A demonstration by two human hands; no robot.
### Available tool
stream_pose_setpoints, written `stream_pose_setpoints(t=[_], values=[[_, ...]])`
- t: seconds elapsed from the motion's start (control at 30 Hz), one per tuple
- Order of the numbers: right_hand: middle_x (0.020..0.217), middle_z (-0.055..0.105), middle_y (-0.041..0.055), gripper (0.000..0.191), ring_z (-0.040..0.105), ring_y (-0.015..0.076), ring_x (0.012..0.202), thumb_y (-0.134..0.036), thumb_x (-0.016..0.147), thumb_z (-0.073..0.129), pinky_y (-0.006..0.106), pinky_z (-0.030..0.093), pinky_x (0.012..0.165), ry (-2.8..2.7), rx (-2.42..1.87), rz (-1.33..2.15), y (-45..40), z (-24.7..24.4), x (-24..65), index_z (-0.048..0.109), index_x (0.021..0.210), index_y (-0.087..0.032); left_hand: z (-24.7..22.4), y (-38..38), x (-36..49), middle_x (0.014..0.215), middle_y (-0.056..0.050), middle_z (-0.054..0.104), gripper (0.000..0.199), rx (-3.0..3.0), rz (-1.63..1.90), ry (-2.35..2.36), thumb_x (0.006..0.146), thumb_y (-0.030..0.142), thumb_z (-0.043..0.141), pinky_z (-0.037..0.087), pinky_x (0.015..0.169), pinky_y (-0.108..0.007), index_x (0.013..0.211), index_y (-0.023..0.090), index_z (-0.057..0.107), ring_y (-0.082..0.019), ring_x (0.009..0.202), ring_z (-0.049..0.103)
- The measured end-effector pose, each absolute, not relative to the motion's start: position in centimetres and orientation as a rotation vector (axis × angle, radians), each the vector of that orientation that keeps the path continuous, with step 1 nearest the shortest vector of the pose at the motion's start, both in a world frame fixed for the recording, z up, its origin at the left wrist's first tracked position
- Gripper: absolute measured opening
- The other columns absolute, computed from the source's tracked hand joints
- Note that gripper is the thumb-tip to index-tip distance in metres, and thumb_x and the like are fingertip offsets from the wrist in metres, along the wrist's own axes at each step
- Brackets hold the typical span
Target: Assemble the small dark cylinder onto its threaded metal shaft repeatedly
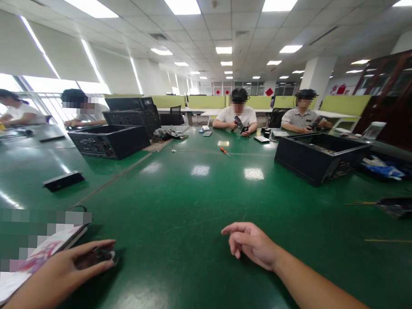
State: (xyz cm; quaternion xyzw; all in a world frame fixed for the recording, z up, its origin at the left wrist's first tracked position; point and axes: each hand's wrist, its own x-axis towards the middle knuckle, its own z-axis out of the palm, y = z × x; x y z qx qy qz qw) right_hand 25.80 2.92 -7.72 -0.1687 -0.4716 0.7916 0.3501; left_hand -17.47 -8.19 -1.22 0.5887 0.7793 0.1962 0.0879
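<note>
Green table [190, 199]: seen in the head view.
Left hand [68, 264]: at the table's near left, thumb and fingers curled round a small dark thing [101, 254].
Held thing's place: inside that hand; I can't tell if it touches the table.
Right hand [251, 243]: over the table's near middle, loosely bent, holding nothing.
Orange screwdriver [224, 150]: on the table's far middle.
Hand's step: seems to be holding the thing.
Next move: probably needs a snug grip.

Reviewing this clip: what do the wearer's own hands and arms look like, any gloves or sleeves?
The left hand and right hand are both ungloved. The right forearm shows no sleeve, watch or bracelet. No ring is visible on either hand. Fine details are too blurred to tell.
</note>
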Motion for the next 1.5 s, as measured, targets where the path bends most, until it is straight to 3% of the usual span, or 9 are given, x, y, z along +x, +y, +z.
stream_pose_setpoints(t=[0.1,0.23,0.43,0.53,0.63,0.73,0.93,1.23,1.5], values=[[0.066,0.062,0.0029,0.039,0.056,0.0116,0.059,-0.036,0.077,0.078,0.023,0.04,0.052,-1.234,-0.441,2.048,3.0,-7.7,25.7,0.07,0.104,-0.009,-0.8,-6.0,-13.7,0.1,0.008,0.075,0.069,1.516,0.649,2.084,0.057,0.082,0.067,0.047,0.103,-0.037,0.099,0.028,0.074,-0.024,0.103,0.067],[0.064,0.062,0.0024,0.04,0.055,0.0108,0.057,-0.037,0.075,0.079,0.022,0.04,0.051,-1.247,-0.451,2.031,3.0,-7.6,25.6,0.071,0.102,-0.009,-1.4,-2.8,-8.9,0.1,-0.001,0.075,0.06,1.713,0.696,1.986,0.063,0.061,0.076,0.052,0.096,-0.039,0.109,0.022,0.072,-0.028,0.097,0.068],[0.063,0.059,-0.0013,0.035,0.051,0.0097,0.053,-0.034,0.073,0.078,0.023,0.038,0.05,-1.351,-0.598,1.788,3.3,-7.7,25.7,0.068,0.098,-0.011,-3.1,0.6,1.3,0.102,-0.005,0.072,0.03,2.119,0.695,1.586,0.078,0.035,0.067,0.053,0.087,-0.033,0.104,0.022,0.072,-0.023,0.094,0.066],[0.064,0.054,-0.0048,0.027,0.047,0.0086,0.054,-0.02,0.07,0.074,0.023,0.036,0.052,-1.406,-0.731,1.442,3.7,-7.8,26.1,0.063,0.094,-0.015,-3.3,1.2,6.1,0.095,-0.005,0.069,0.025,2.267,0.783,1.446,0.075,0.02,0.065,0.051,0.082,-0.03,0.099,0.022,0.071,-0.02,0.089,0.064],[0.072,0.053,-0.005,0.037,0.047,0.0087,0.059,-0.008,0.066,0.066,0.022,0.036,0.056,-1.451,-0.8,1.281,3.8,-7.8,26.3,0.058,0.101,-0.018,-3.5,1.3,8.0,0.095,-0.004,0.066,0.031,2.297,0.873,1.393,0.072,0.01,0.062,0.05,0.083,-0.029,0.099,0.023,0.07,-0.018,0.09,0.062],[0.08,0.056,-0.0034,0.043,0.047,0.0081,0.058,-0.005,0.065,0.062,0.022,0.036,0.054,-1.574,-0.859,1.25,3.6,-7.9,26.1,0.057,0.105,-0.02,-3.9,1.1,7.3,0.105,-0.004,0.065,0.037,2.313,0.923,1.369,0.075,0.008,0.061,0.049,0.089,-0.031,0.107,0.025,0.068,-0.018,0.098,0.061],[0.081,0.062,0.0004,0.028,0.055,0.0143,0.067,-0.011,0.065,0.071,0.026,0.044,0.062,-1.749,-0.969,1.114,3.1,-7.6,25.7,0.066,0.091,-0.02,-4.9,0.8,5.3,0.106,-0.003,0.067,0.033,2.329,0.949,1.239,0.086,0.016,0.062,0.05,0.088,-0.032,0.117,0.028,0.063,-0.017,0.098,0.061],[0.074,0.068,0.0023,0.009,0.059,0.0172,0.069,-0.021,0.072,0.074,0.028,0.041,0.063,-1.824,-1.06,0.952,2.8,-7.1,26.0,0.075,0.081,-0.021,-4.9,0.8,5.8,0.101,-0.003,0.07,0.022,2.303,1.0,1.144,0.086,0.019,0.064,0.052,0.085,-0.031,0.107,0.027,0.067,-0.017,0.095,0.063],[0.074,0.071,0.003,0.008,0.062,0.0178,0.069,-0.026,0.075,0.076,0.028,0.042,0.064,-1.822,-1.031,0.942,2.6,-7.0,26.1,0.077,0.08,-0.021,-4.9,0.6,5.9,0.1,-0.002,0.07,0.026,2.291,1.054,1.132,0.084,0.013,0.065,0.053,0.084,-0.031,0.105,0.026,0.068,-0.017,0.094,0.063]])
